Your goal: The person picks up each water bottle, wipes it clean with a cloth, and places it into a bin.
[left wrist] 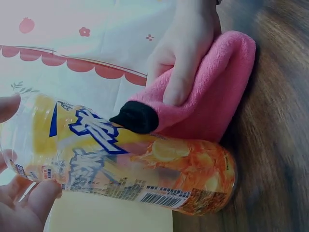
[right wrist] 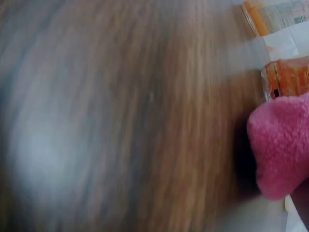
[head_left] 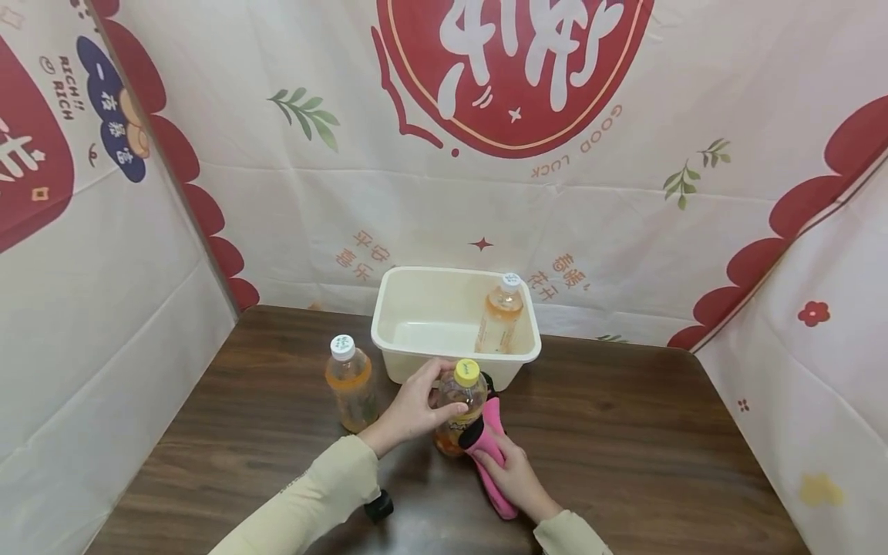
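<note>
In front of the white bin, my left hand (head_left: pixel 416 408) holds a clear plastic bottle (head_left: pixel 463 395) with a yellow cap, thumb and fingers around its upper part. The bottle stands upright on the table and has a yellow and orange label, seen close in the left wrist view. My right hand (head_left: pixel 512 476) grips a folded pink fuzzy cloth (left wrist: pixel 212 92) with black trim, which lies against the bottle's side. The right wrist view shows only part of the pink cloth (right wrist: pixel 282 147); the right hand's fingers are hidden there.
A white-capped bottle (head_left: pixel 352 389) stands on the table to the left. Another white-capped bottle (head_left: pixel 501 316) leans inside the cream bin (head_left: pixel 388 339), at its right end. A small black object (head_left: pixel 378 506) lies below the left forearm. Printed fabric walls (head_left: pixel 416 208) surround the dark wooden table (head_left: pixel 624 447).
</note>
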Tool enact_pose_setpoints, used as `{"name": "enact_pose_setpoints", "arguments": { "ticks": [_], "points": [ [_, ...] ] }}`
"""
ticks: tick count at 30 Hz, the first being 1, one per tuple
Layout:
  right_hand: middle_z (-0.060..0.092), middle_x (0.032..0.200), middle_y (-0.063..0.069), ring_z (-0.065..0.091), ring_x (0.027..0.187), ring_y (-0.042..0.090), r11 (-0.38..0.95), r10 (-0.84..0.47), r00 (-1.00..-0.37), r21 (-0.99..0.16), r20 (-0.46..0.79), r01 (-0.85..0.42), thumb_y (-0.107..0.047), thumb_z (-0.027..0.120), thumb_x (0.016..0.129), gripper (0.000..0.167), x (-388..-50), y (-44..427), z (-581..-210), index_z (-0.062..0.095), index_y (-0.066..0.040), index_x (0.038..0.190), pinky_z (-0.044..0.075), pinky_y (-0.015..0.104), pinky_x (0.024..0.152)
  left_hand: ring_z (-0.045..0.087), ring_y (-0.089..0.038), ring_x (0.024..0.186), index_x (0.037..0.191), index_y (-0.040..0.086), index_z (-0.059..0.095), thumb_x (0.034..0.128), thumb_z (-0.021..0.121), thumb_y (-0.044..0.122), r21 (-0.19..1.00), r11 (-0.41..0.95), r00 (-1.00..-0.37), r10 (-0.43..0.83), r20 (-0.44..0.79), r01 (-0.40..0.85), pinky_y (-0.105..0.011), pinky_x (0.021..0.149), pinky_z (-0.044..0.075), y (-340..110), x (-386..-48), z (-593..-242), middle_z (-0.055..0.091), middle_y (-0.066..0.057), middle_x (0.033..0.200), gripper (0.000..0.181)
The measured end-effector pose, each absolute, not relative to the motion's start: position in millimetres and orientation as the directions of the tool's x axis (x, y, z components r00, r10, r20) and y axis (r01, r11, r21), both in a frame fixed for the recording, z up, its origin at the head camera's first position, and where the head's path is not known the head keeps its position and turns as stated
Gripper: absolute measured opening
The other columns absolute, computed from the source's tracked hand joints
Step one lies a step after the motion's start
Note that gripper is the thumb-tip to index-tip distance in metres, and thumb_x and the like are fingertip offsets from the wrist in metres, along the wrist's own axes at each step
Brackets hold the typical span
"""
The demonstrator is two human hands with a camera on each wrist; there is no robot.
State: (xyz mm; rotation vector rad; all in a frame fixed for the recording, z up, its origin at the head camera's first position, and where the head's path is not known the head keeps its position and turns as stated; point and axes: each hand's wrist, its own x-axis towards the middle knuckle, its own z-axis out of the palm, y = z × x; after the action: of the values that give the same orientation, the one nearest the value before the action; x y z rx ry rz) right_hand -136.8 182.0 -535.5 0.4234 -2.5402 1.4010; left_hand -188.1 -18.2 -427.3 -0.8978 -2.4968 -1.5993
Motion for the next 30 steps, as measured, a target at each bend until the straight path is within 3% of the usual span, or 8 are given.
{"name": "enact_pose_setpoints", "arguments": {
  "ticks": [4, 8, 12, 16, 20, 24, 30],
  "points": [
    [0.066, 0.097, 0.003, 0.059, 0.088, 0.006, 0.511, -0.1, -0.932, -0.786, 0.348, -0.348, -0.005, 0.068, 0.079, 0.02, -136, 182, -543, 0.067, -0.01, 0.098, 0.05, 0.027, 0.074, 0.054, -0.023, 0.103, 0.12, 0.007, 0.048, 0.0757, 0.073, 0.017, 0.808, 0.299, -0.83, 0.42, 0.366, 0.508, -0.035, 0.079, 0.051, -12, -185, -428, 0.053, -0.007, 0.117, 0.052],
    [0.067, 0.098, 0.001, 0.059, 0.089, 0.007, 0.515, -0.077, -0.927, -0.781, 0.368, -0.353, -0.005, 0.068, 0.078, 0.023, -133, 181, -545, 0.066, -0.011, 0.101, 0.05, 0.027, 0.075, 0.056, -0.018, 0.102, 0.117, 0.014, 0.049, 0.07, 0.076, 0.038, 0.798, 0.4, -0.882, 0.336, 0.329, 0.45, -0.034, 0.082, 0.048, -2, -180, -425, 0.057, 0.0, 0.112, 0.059],
    [0.066, 0.1, 0.002, 0.059, 0.091, 0.008, 0.5, -0.078, -0.935, -0.797, 0.347, -0.338, -0.007, 0.067, 0.08, 0.024, -133, 180, -543, 0.066, -0.011, 0.104, 0.05, 0.028, 0.076, 0.058, -0.014, 0.091, 0.106, 0.019, 0.049, 0.066, 0.074, 0.052, 0.797, 0.489, -0.933, 0.248, 0.261, 0.353, -0.029, 0.075, 0.047, 5, -180, -421, 0.059, 0.005, 0.101, 0.058],
    [0.065, 0.104, 0.005, 0.059, 0.093, 0.008, 0.503, -0.064, -0.937, -0.8, 0.342, -0.326, -0.006, 0.068, 0.079, 0.027, -130, 181, -541, 0.066, -0.008, 0.105, 0.049, 0.027, 0.079, 0.057, -0.015, 0.093, 0.105, 0.014, 0.052, 0.0722, 0.074, 0.04, 0.811, 0.448, -0.919, 0.29, 0.267, 0.377, -0.031, 0.078, 0.048, 3, -183, -417, 0.06, 0.001, 0.1, 0.047],
    [0.065, 0.104, 0.006, 0.058, 0.092, 0.003, 0.516, -0.043, -0.923, -0.782, 0.383, -0.349, 0.0, 0.068, 0.076, 0.029, -123, 182, -535, 0.065, -0.004, 0.105, 0.049, 0.024, 0.078, 0.046, -0.02, 0.104, 0.116, 0.009, 0.055, 0.0751, 0.073, 0.032, 0.808, 0.415, -0.889, 0.37, 0.271, 0.419, -0.038, 0.087, 0.043, -4, -185, -415, 0.049, -0.005, 0.111, 0.05],
    [0.066, 0.095, 0.01, 0.057, 0.085, 0.0, 0.495, -0.042, -0.897, -0.77, 0.441, -0.401, 0.007, 0.067, 0.074, 0.025, -112, 179, -515, 0.065, 0.0, 0.098, 0.048, 0.02, 0.071, 0.038, -0.023, 0.105, 0.123, 0.009, 0.055, 0.0766, 0.072, 0.031, 0.766, 0.447, -0.862, 0.43, 0.269, 0.462, -0.041, 0.086, 0.039, -12, -185, -413, 0.044, -0.007, 0.112, 0.054],
    [0.063, 0.094, 0.008, 0.055, 0.085, -0.004, 0.433, -0.048, -0.861, -0.766, 0.507, -0.475, 0.013, 0.064, 0.072, 0.024, -105, 181, -490, 0.063, 0.004, 0.095, 0.044, 0.01, 0.071, 0.051, -0.023, 0.109, 0.123, 0.008, 0.049, 0.0778, 0.071, 0.026, 0.78, 0.409, -0.834, 0.492, 0.25, 0.475, -0.042, 0.09, 0.042, -22, -188, -409, 0.056, -0.007, 0.117, 0.053]
  ]
}}
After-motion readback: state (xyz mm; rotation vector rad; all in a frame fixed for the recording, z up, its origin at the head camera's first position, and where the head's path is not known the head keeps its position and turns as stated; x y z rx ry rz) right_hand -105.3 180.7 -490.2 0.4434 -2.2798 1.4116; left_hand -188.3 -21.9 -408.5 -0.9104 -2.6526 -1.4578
